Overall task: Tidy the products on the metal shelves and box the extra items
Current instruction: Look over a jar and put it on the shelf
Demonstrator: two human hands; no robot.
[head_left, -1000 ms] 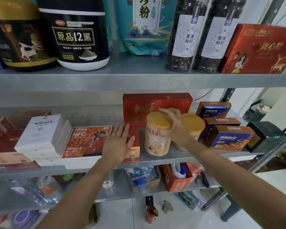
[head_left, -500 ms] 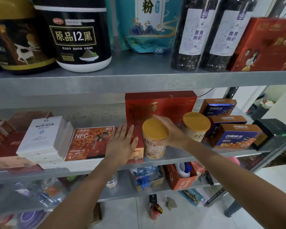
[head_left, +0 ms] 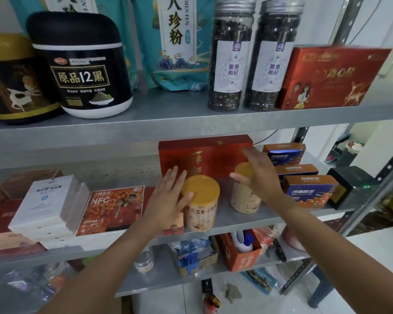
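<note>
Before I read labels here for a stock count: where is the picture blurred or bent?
Head view: right hand motion-blurred; head view: red deer-print carton at upper right soft, black-lidded tub crisp; head view: wide-angle lens bows the grey metal shelf edge.

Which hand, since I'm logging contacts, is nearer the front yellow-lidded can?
Left. The left hand touches the front can on its left side, thumb on its lid; the right hand is apart, at the rear can.

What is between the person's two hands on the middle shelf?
An upright yellow-lidded can stands between the left hand and the right hand, seen in the head view.
</note>
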